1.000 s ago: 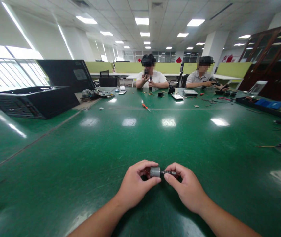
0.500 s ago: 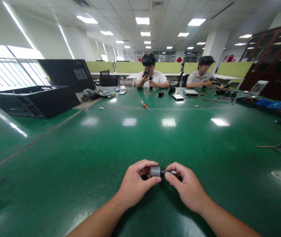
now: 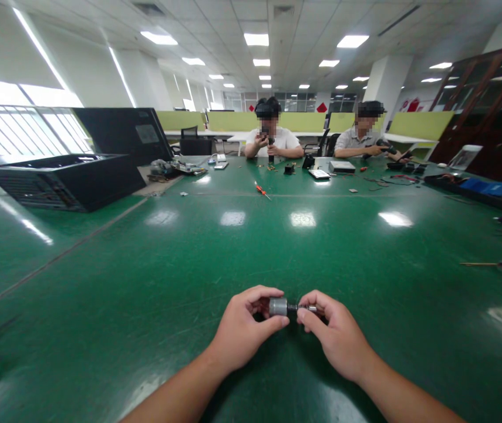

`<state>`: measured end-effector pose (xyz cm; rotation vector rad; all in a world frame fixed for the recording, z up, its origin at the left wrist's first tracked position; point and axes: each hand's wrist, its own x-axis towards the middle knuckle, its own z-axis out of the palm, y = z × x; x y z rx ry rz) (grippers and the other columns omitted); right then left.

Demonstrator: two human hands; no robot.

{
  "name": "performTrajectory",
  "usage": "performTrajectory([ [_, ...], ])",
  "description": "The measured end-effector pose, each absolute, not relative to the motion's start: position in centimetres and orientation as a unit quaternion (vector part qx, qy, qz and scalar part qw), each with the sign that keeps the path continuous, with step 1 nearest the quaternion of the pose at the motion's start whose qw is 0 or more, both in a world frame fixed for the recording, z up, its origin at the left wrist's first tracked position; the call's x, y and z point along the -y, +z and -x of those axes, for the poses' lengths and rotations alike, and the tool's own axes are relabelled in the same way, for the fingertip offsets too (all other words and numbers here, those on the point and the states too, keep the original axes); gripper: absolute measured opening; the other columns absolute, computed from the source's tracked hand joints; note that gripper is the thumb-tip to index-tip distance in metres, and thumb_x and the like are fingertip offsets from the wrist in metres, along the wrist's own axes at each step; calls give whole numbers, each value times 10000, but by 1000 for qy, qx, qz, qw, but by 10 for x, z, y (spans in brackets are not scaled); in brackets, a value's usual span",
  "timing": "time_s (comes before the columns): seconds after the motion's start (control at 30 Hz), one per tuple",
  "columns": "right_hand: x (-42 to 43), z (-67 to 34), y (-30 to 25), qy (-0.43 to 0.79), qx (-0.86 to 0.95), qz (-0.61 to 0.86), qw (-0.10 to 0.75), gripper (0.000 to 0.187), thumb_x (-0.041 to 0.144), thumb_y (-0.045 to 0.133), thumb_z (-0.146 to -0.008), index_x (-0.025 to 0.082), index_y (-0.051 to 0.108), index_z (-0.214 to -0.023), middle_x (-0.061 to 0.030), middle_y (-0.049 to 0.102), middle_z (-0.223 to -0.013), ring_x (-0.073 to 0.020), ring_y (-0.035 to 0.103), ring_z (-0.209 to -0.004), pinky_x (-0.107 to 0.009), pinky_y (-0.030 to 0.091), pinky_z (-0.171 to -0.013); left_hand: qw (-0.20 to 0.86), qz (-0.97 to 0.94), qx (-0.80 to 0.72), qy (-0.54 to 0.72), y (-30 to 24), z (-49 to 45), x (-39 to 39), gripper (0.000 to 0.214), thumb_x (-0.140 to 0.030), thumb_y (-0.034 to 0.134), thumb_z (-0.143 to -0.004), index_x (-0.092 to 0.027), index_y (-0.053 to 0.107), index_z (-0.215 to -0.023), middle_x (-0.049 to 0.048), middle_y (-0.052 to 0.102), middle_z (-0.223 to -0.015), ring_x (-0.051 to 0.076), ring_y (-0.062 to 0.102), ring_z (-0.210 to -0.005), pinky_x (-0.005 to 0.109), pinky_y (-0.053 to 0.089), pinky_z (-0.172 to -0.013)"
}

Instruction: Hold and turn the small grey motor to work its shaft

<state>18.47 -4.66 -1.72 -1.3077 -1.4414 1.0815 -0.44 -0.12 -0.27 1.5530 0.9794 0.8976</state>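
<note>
One shaft [image 3: 312, 308], partly behind right fingers [image 3: 321, 299]

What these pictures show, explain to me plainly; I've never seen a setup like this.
There is no machine here, just a person working bare-handed. Every picture comes from one camera worn on that person's head, facing forward and down.

The left hand grips a grey cylinder. The right hand has its thumb and fingers on the thin rod at the cylinder's end.

Below them is a green table. Farther off on it lie an orange screwdriver and, toward the left, an open black case. Two other people sit on the far side.
</note>
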Motion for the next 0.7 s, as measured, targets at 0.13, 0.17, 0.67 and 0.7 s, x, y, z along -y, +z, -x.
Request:
performTrajectory([
  [0.13,46,-185,-20,439,579,527,441,201,368,564,-893,174,613,-870,6,569,-723,-159,527,-694,-269,396,-659,527,-642,-411,375,-2,4,2,360,-233,800,-652,-147,690,-984,65,692,-886,203,636,-812,292,482,-754],
  [0.17,46,-186,-20,441,578,525,443,202,369,563,-895,175,612,-873,6,568,-724,-160,529,-697,-270,397,-661,529,-641,-410,376,-2,5,1,361,-233,801,-651,-148,690,-984,64,692,-885,201,635,-810,290,481,-754],
  [0.67,46,-186,-20,444,572,521,452,200,372,569,-892,177,606,-872,0,582,-735,-160,527,-697,-270,396,-660,527,-643,-416,370,-1,5,2,367,-243,800,-649,-144,689,-985,69,691,-883,206,633,-808,295,478,-752],
  [0.7,46,-186,-21,444,572,521,452,200,373,570,-892,177,604,-870,0,581,-734,-160,526,-698,-270,397,-661,527,-643,-416,370,-1,5,2,367,-241,800,-647,-144,689,-983,70,692,-882,207,633,-807,296,478,-752],
])
